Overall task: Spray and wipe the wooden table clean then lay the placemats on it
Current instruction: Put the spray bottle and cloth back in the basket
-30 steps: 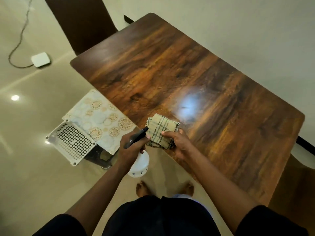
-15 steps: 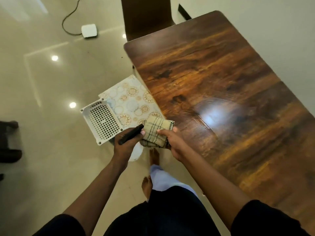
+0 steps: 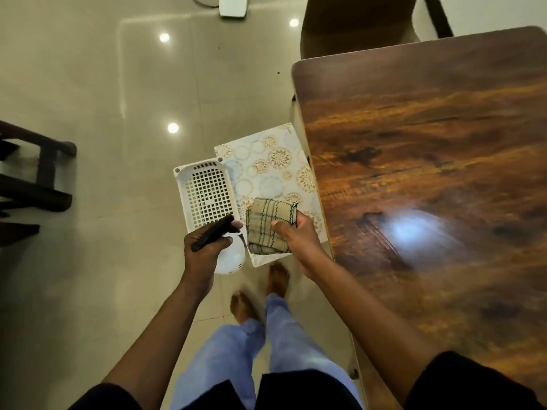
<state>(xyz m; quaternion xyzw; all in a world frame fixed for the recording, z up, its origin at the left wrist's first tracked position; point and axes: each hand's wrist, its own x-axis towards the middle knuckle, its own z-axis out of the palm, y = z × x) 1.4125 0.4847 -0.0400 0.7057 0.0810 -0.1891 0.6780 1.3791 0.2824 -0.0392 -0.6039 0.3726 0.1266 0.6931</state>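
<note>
The wooden table (image 3: 429, 161) fills the right side, glossy with a light glare on it. My left hand (image 3: 204, 250) grips a white spray bottle (image 3: 229, 257) by its black trigger head, held over the floor left of the table. My right hand (image 3: 299, 238) pinches a folded beige checked cloth (image 3: 268, 224), just off the table's left edge. Patterned placemats (image 3: 266, 170) lie below the cloth, beside the table on something I cannot see.
A white perforated plastic basket (image 3: 204, 193) sits left of the placemats. A brown chair (image 3: 355, 22) stands at the table's far end. Dark furniture legs (image 3: 35, 173) are at the left. A white device with a cable (image 3: 233, 5) lies on the tiled floor.
My view has swung left, away from the table, and both hands have moved off the tabletop to hang over the basket and placemats. Each hand keeps its hold.
</note>
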